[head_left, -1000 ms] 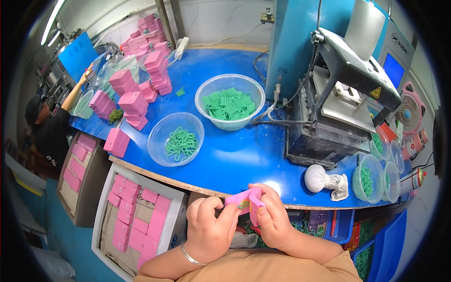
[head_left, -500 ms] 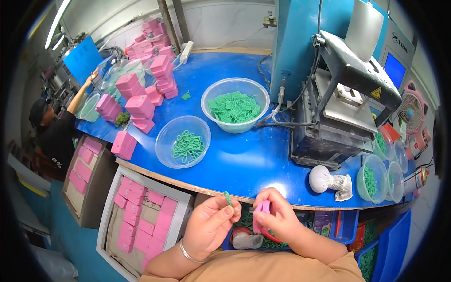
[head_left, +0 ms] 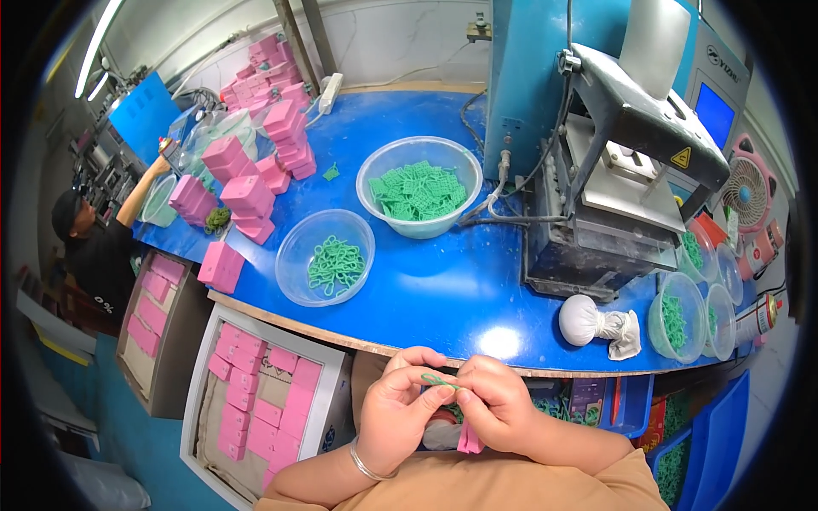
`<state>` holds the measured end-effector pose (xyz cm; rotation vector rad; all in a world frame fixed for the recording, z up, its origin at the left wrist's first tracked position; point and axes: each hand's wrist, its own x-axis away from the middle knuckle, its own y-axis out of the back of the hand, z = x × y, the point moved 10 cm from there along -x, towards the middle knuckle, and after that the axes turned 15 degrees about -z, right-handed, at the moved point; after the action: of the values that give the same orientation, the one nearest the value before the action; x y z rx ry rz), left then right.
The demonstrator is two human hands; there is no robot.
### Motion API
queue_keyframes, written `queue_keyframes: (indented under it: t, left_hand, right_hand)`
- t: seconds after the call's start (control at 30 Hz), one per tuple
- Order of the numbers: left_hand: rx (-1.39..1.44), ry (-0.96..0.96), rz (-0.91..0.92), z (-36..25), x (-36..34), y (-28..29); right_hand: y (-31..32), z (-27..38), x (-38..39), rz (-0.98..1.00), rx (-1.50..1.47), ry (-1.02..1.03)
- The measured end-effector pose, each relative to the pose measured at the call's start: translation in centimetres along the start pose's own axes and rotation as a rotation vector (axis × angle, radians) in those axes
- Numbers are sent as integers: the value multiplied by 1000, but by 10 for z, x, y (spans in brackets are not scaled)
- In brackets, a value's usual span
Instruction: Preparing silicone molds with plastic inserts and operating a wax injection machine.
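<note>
Close together over the table's front edge, my two hands meet at a small green looped piece (head_left: 437, 381). My left hand (head_left: 407, 396) pinches it between thumb and fingers. The fingertips of my right hand (head_left: 492, 402) touch its right end. Tucked in the right palm is a flat pink piece (head_left: 469, 439), its lower end showing below the fingers; the rest is hidden, and I cannot tell its kind. Nearest on the table is a clear bowl (head_left: 288, 271) with green looped pieces (head_left: 336, 263). Behind it stands a larger bowl (head_left: 368, 200) of green lattice pieces (head_left: 419, 191).
Pink blocks (head_left: 249, 196) stand stacked at left. Below them, a white-framed tray (head_left: 198, 387) holds more. A press machine (head_left: 626, 170) occupies the right, with a white cloth pouch (head_left: 581, 322) and bowls (head_left: 677, 315) before it. A co-worker (head_left: 85, 247) is at far left.
My hands have come together. My right fingertips now reach the green piece in my left hand, and the pink piece sits lower in my right hand.
</note>
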<state>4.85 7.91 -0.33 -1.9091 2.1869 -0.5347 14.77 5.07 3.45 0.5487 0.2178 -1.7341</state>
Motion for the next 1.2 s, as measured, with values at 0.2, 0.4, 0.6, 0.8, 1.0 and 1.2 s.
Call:
queue_keyframes:
  t: [0.2, 0.4, 0.6, 0.8, 1.0, 1.2]
  left_hand:
    - [-916, -1197, 41, -55, 40, -34]
    - [-948, -1429, 163, -42, 49, -34]
    - [-1045, -1584, -170, -98, 17, -12]
    - [-1246, -1211, -313, -115, -48, 25]
    - [-967, -1156, 379, -50, 37, -44]
    - [-741, -1211, 265, -47, 36, -27]
  right_hand:
    - [-13, -61, 34, 6, -427, -746]
    - [-38, -91, 65, -1, -784, -1232]
    - [-62, -99, 78, 109, -857, -1288]
    - [-64, -86, 74, 139, -1146, -1293]
    - [-39, -65, 40, -102, -1170, -1110]
    - [-6, -30, 17, -37, -561, -369]
